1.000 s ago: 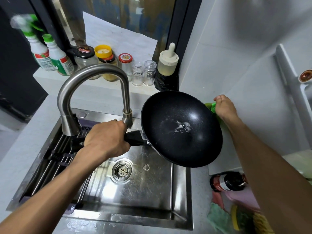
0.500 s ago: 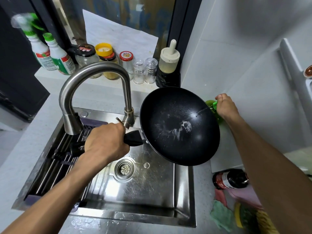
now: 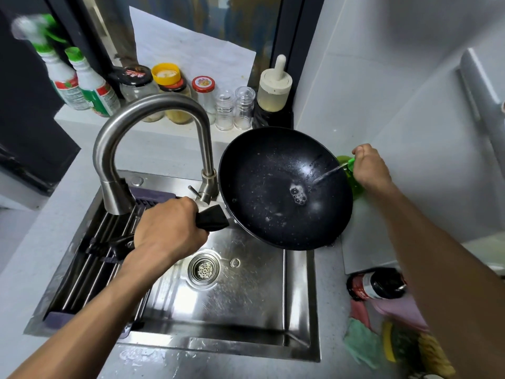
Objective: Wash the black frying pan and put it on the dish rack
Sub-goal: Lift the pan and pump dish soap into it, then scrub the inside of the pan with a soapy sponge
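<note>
The black frying pan (image 3: 262, 176) hangs tilted over the right back corner of the steel sink (image 3: 246, 291). My left hand (image 3: 166, 228) grips its black handle. My right hand (image 3: 370, 168) squeezes a green soap bottle (image 3: 355, 184) just past the pan's right rim. A thin stream runs from the bottle's nozzle into the pan, and a small patch of bubbles sits near the pan's middle. The dish rack (image 3: 98, 255), a roll of steel rods with dark end strips, lies across the left side of the sink.
A tall curved faucet (image 3: 153, 113) stands behind the sink. Jars, shakers and spray bottles (image 3: 79, 83) line the back ledge. A dark bottle (image 3: 377, 285), cloths and a scrubber (image 3: 404, 346) lie on the counter at the right. The drain (image 3: 203, 269) is open.
My right hand has tipped the green bottle and a stream of soap now reaches the pan, where bubbles have gathered. The pan has stayed in my left hand.
</note>
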